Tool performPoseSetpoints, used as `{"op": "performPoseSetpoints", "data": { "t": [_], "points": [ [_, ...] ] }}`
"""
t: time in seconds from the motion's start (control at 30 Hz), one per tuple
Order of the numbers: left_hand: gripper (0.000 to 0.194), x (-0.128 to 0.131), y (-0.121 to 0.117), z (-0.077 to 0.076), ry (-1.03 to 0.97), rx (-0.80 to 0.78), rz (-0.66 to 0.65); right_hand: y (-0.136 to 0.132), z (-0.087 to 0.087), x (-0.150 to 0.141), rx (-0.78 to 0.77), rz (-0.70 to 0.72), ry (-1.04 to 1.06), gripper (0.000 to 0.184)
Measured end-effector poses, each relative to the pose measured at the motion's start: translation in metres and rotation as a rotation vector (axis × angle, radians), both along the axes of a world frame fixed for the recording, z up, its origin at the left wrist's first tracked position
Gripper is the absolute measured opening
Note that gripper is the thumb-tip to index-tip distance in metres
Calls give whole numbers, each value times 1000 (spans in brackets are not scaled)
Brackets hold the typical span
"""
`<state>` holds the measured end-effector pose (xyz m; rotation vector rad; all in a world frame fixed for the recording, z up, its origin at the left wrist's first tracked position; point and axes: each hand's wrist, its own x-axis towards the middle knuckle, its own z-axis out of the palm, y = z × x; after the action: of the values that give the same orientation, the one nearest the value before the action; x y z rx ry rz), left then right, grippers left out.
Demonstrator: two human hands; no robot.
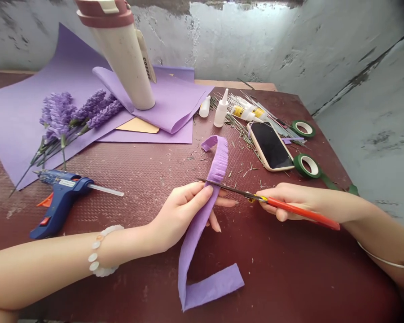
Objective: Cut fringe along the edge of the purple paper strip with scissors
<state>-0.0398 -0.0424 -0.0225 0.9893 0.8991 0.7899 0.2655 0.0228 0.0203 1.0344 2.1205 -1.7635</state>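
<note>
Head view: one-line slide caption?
Left hand holds a fringed purple paper strip while the right hand cuts it with red-handled scissors, beside a blue hot glue gun and artificial lavender sprigs.

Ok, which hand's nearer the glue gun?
Left. The left hand is to the right of the blue hot glue gun, across a stretch of table; the right hand is farther right, beyond the left hand.

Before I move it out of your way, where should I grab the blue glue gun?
Grip the handle of the blue hot glue gun from the near side: it lies on its side, handle angled toward the person, and the glue stick juts out rightward.
</note>
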Motion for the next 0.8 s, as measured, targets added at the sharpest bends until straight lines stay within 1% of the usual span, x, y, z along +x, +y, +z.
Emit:
{"op": "performPoseSetpoints", "data": {
  "t": [0.2, 0.3, 0.43, 0.53, 0.7, 0.8],
  "points": [
    [48, -1, 0, 0, -78, -6, -25, 1, -4, 8, 18, 7, -47, 48],
    [48, -2, 1, 0, -75, -11, -24, 0, -3, 9, 33, 8, -77, 49],
    [47, -1, 1, -1, -43, 9, -15, -1, -2, 7, 3, 11, -37, 54],
    [48, -1, 0, 0, -24, 28, -17, -1, -3, 5, -3, -3, -20, 51],
    [51, -1, -1, 2, -2, 12, 3, -2, -3, 2, 4, -17, 4, 47],
    [50, 0, 1, 2, -23, 17, -1, -2, -1, 1, -1, -32, -10, 46]
  ]
}}
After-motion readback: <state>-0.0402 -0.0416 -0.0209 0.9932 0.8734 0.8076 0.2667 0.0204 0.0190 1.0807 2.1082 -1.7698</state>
